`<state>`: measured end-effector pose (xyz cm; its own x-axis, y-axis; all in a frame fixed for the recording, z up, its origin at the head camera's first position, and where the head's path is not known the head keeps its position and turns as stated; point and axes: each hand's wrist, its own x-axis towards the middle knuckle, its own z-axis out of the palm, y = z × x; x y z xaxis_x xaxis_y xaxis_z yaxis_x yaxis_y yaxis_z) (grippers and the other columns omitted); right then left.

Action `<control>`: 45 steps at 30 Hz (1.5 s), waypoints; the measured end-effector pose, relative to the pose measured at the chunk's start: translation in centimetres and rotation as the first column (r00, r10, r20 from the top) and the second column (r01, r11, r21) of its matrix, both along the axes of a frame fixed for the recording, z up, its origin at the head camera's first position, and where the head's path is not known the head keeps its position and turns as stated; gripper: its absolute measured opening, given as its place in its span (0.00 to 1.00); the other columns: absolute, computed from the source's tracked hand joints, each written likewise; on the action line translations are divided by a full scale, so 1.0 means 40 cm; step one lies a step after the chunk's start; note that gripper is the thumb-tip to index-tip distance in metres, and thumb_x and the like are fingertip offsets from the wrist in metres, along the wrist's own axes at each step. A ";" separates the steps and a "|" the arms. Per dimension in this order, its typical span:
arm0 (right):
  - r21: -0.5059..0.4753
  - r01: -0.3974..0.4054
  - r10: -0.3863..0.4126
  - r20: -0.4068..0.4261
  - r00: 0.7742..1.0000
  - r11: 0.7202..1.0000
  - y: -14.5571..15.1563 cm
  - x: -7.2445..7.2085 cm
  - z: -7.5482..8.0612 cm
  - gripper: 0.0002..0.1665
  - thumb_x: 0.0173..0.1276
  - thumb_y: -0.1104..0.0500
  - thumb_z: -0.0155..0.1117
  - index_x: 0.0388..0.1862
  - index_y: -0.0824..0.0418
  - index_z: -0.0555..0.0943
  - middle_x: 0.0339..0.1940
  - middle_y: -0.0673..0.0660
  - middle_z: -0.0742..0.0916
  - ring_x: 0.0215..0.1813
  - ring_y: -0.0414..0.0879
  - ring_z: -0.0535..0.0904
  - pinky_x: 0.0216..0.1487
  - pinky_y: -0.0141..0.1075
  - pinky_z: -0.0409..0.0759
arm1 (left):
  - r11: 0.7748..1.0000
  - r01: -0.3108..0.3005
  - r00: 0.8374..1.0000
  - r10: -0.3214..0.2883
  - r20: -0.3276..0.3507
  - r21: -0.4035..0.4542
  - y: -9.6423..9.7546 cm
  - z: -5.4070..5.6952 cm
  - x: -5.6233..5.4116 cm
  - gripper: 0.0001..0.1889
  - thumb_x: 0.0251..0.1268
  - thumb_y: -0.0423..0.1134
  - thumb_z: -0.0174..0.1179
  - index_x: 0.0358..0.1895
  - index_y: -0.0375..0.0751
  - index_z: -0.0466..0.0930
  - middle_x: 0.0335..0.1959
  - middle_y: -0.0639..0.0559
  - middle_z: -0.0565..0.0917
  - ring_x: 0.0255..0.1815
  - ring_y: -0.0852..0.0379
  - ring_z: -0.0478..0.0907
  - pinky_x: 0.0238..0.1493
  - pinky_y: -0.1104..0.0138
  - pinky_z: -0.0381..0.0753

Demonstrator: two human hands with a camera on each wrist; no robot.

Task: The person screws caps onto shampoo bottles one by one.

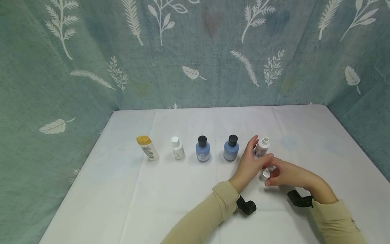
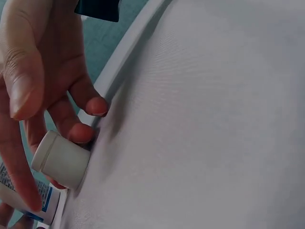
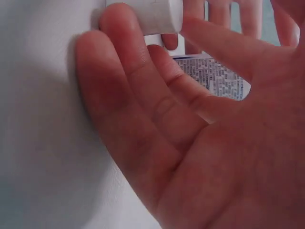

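In the head view a small uncapped white bottle (image 1: 262,147) stands at the right of a row, its mouth showing. My left hand (image 1: 251,161) holds it, fingers on the far left side and thumb in front. My right hand (image 1: 286,173) is beside it, fingers curled about a white cap (image 1: 264,175) low at the tabletop. In the left wrist view the same cap (image 2: 64,160) is among the right hand's fingertips, the labelled bottle (image 2: 47,202) just beyond. The right wrist view shows the cap (image 3: 152,16) at the fingertips; its far end is cut off.
Leftward along the row stand two blue bottles with black caps (image 1: 231,148) (image 1: 202,148), a white bottle (image 1: 178,148) and a yellow-capped bottle (image 1: 148,148). A white cloth covers the table (image 1: 91,189). Green leaf-patterned fabric (image 1: 195,54) hangs behind.
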<state>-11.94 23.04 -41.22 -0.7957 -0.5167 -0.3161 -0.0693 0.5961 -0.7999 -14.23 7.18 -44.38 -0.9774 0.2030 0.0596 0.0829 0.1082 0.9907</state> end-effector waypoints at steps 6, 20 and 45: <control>0.047 -0.096 0.101 -0.119 0.988 0.994 -0.027 -0.029 -0.012 0.25 0.50 0.53 0.70 0.45 0.61 0.73 0.30 0.53 0.77 0.28 0.43 0.71 0.28 0.32 0.70 | 0.996 0.083 0.996 -0.084 -0.016 -0.034 -0.018 -0.005 -0.028 0.37 0.50 0.58 0.61 0.62 0.79 0.50 0.61 0.62 0.64 0.59 0.63 0.62 0.57 0.60 0.62; 0.018 -0.121 0.122 -0.145 0.982 0.993 -0.039 -0.083 -0.014 0.19 0.50 0.55 0.70 0.37 0.62 0.73 0.20 0.50 0.71 0.21 0.38 0.66 0.22 0.30 0.67 | 0.986 0.086 0.990 -0.101 -0.095 -0.146 -0.011 -0.003 -0.046 0.28 0.59 0.56 0.52 0.64 0.70 0.56 0.59 0.58 0.67 0.59 0.63 0.62 0.56 0.64 0.63; 0.106 0.050 -0.053 0.022 0.998 0.993 0.054 -0.115 0.121 0.28 0.59 0.47 0.60 0.56 0.59 0.75 0.43 0.57 0.83 0.41 0.47 0.80 0.45 0.44 0.73 | 0.977 -0.034 0.985 -0.003 -0.172 -0.208 0.001 -0.005 -0.040 0.17 0.65 0.46 0.50 0.56 0.58 0.68 0.41 0.60 0.73 0.41 0.65 0.66 0.43 0.72 0.67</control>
